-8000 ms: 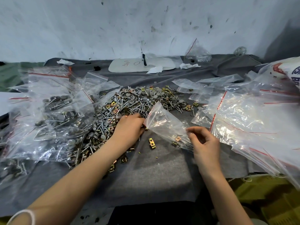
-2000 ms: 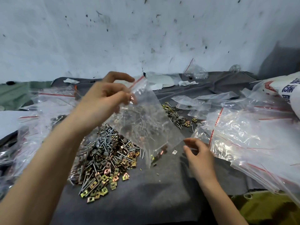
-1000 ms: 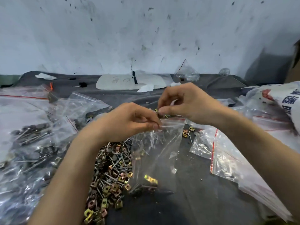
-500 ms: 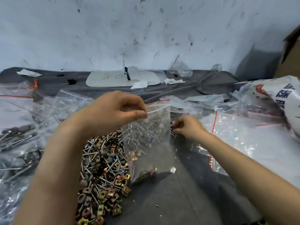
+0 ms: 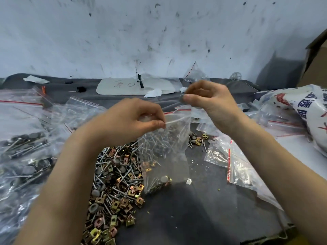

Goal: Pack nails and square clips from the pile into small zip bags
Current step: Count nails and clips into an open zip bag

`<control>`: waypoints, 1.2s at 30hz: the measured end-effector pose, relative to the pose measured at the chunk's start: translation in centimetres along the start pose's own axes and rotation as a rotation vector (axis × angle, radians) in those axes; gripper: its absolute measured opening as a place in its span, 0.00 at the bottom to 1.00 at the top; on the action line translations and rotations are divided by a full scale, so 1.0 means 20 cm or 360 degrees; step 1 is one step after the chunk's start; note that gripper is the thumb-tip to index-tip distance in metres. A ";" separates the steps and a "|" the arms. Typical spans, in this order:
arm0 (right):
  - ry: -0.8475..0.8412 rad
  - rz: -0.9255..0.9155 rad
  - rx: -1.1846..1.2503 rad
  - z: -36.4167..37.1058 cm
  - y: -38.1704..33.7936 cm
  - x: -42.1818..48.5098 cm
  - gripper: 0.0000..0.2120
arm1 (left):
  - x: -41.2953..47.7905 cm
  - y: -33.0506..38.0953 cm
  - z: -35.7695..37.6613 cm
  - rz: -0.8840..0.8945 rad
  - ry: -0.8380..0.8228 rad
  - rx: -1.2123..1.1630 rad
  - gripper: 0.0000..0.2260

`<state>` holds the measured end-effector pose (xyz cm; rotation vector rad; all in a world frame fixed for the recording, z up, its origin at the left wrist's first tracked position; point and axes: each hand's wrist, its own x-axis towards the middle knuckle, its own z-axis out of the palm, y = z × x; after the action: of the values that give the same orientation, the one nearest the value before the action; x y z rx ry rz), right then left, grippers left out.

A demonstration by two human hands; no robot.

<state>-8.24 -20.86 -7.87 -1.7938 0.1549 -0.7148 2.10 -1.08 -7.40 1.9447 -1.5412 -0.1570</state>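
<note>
hands work apart, one at each side of the bag's mouth. nearest, the pile [image 5: 115, 183] of nails and square clips lies on the dark counter [image 5: 185, 218], beside the left forearm. just right of it the zip bag [image 5: 166, 149] hangs upright, long axis vertical, its bottom resting on the counter with some nails and clips inside. the left hand [image 5: 127, 119] pinches the bag's upper left corner at the red zip line and holds the mouth up. the right hand [image 5: 208, 101] sits higher and farther back, just above the mouth's right end, thumb and forefinger pinched on a grey-headed nail [image 5: 181, 99] whose shank is hidden. so the opening lies below and slightly left of the right hand, and that hand is the nearer one for the drop. the mouth looks only narrowly parted, so the nail likely has to go in lengthwise. empty bags [image 5: 230, 165] lie to the right, filled bags [image 5: 23, 156] to the left.
</note>
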 end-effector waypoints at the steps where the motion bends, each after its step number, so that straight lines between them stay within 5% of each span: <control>1: -0.0198 -0.0056 -0.0050 0.01 -0.07 -0.01 0.06 | 0.00 0.00 0.01 0.0012 0.0006 0.0003 0.03; 3: -0.0540 -0.0059 -0.0412 0.04 -0.16 -0.03 0.04 | 0.01 0.02 0.02 0.0029 0.0023 0.0014 0.04; 5: -0.0603 -0.0106 -0.0700 0.02 -0.16 -0.01 0.03 | 0.02 0.01 0.02 0.0044 0.0013 0.0038 0.01; 8: -0.0129 -0.0102 -0.0591 -0.08 -0.05 0.07 0.02 | 0.02 0.00 0.02 0.0051 0.0041 0.0075 0.02; 10: 0.0033 0.0067 -0.0961 -0.13 0.12 0.13 0.04 | 0.01 -0.01 0.02 0.0064 0.0083 0.0072 0.03; 13: -0.0391 0.0463 -0.1539 -0.12 0.45 0.10 0.08 | 0.00 0.00 0.00 0.0064 0.0126 0.0045 0.09; 16: -0.0541 0.0383 -0.1697 -0.11 0.65 0.05 0.11 | 0.00 0.01 -0.02 0.0052 0.0155 0.0038 0.12; 24: -0.0189 0.0389 -0.1435 -0.13 0.65 0.03 0.08 | 0.00 0.03 -0.02 -0.0031 0.0184 0.0014 0.13; 29: 0.0122 0.0207 -0.0326 -0.07 0.24 0.03 0.11 | 0.01 0.02 -0.02 -0.0006 0.0116 -0.0006 0.11; 32: -0.0108 -0.0194 -0.0072 -0.03 -0.06 0.03 0.11 | 0.01 0.02 0.00 0.0030 0.0101 0.0029 0.08; 36: -0.0626 -0.0197 -0.0660 0.02 -0.20 -0.01 0.05 | 0.01 0.03 0.01 0.0039 0.0082 0.0001 0.09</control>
<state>-9.09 -19.01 -4.47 -2.3219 -0.0797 -0.4197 1.63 -1.52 -7.26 1.9148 -1.5315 -0.0953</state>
